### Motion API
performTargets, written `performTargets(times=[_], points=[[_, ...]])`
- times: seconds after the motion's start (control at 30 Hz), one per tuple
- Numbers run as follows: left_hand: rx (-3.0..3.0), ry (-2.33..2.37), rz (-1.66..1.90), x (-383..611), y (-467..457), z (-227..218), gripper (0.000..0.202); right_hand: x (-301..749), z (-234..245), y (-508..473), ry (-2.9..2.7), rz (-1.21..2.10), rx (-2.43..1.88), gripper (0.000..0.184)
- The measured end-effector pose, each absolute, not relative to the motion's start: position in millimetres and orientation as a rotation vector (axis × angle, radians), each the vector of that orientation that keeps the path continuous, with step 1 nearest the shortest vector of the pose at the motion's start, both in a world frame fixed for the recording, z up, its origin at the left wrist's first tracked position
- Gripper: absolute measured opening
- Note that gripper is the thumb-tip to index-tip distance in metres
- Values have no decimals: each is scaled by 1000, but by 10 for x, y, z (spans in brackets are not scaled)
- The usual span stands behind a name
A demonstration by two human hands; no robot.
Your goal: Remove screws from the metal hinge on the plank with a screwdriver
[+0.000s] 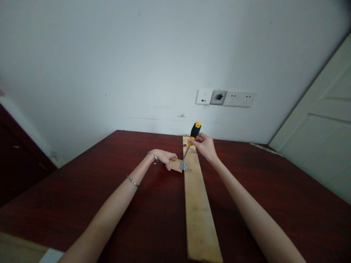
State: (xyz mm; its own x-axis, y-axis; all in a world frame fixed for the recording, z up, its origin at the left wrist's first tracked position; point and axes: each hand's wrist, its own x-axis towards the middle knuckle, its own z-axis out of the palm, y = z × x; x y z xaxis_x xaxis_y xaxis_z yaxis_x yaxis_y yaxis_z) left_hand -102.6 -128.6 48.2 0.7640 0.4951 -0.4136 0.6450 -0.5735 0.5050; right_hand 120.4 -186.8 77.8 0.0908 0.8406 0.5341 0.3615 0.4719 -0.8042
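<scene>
Screwdriver (195,130) at a metal hinge (184,166)
The right hand (205,148) pinches the screwdriver; the left hand (164,157) clasps a wooden block (174,165). Between them, the hinge spans block and long board (199,208).

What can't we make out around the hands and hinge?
All head view:
Wood block: left end hidden by the left hand.
Hinge: screws or bare holes, too small to tell.
Screwdriver: tip shape too small.
White item: cut off by bottom edge.
</scene>
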Motion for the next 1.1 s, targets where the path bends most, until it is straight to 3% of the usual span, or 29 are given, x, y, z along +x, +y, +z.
performTargets(times=[1.1], points=[[2328, 893, -377, -974, -1313, 532, 81, 1219, 644, -1777, -1541, 480, -1079, 27]])
